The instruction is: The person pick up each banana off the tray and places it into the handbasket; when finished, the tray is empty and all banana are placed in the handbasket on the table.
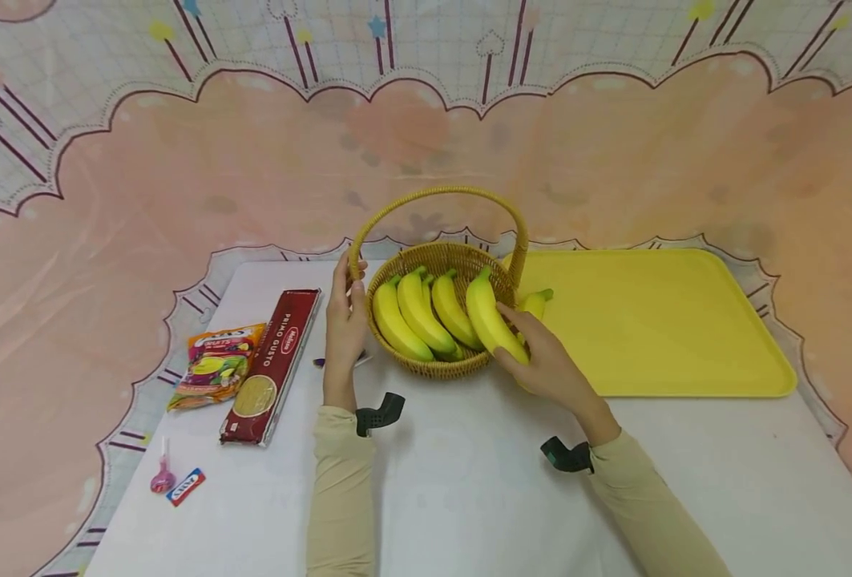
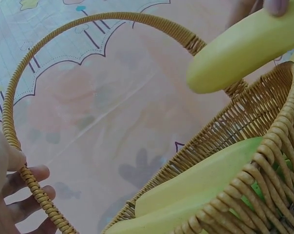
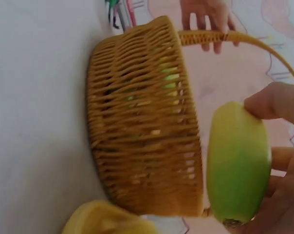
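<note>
A woven basket (image 1: 447, 370) with a tall hoop handle (image 1: 440, 191) stands at the back middle of the table. Several yellow bananas (image 1: 397, 324) lie in it, side by side. My left hand (image 1: 343, 320) holds the handle low on its left side; in the left wrist view the thumb and fingers (image 2: 25, 204) lie on either side of it. Between thumb and fingers, my right hand (image 1: 544, 361) grips another banana (image 1: 489, 314), held over the basket's right rim. In the right wrist view this banana (image 3: 238, 163) shows its greenish end, beside the basket wall (image 3: 142, 131).
Right of the basket lies a yellow tray (image 1: 656, 320), with one more banana (image 1: 537, 303) by its left edge, partly behind my right hand. To the left are a red spaghetti pack (image 1: 270, 369), a candy bag (image 1: 216, 365), a lollipop (image 1: 162, 479) and a small wrapped sweet (image 1: 185, 486).
</note>
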The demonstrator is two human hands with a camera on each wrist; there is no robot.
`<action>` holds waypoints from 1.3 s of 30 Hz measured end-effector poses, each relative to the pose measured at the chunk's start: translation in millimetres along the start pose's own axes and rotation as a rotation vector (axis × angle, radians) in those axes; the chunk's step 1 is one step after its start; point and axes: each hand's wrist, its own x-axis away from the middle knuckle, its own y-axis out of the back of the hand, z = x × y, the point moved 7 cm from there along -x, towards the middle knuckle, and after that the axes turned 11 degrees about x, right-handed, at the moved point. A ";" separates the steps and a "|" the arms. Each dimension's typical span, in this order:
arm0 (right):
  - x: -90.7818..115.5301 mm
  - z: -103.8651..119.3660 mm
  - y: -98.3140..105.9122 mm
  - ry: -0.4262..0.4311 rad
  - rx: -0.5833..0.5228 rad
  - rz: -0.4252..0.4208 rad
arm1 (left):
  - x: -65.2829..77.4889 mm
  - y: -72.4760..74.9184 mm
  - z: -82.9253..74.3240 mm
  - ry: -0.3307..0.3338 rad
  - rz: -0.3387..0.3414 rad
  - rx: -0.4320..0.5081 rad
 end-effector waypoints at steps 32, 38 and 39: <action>-94.8 13.8 -54.9 -0.024 0.062 0.156 | 1.4 -0.7 -11.1 0.027 0.020 0.018; -83.6 10.2 -36.9 -0.017 -0.008 0.032 | -0.6 1.8 3.9 -0.006 0.007 0.001; -80.0 8.4 -31.8 -0.021 -0.032 -0.004 | -0.6 2.1 4.1 -0.012 0.006 -0.002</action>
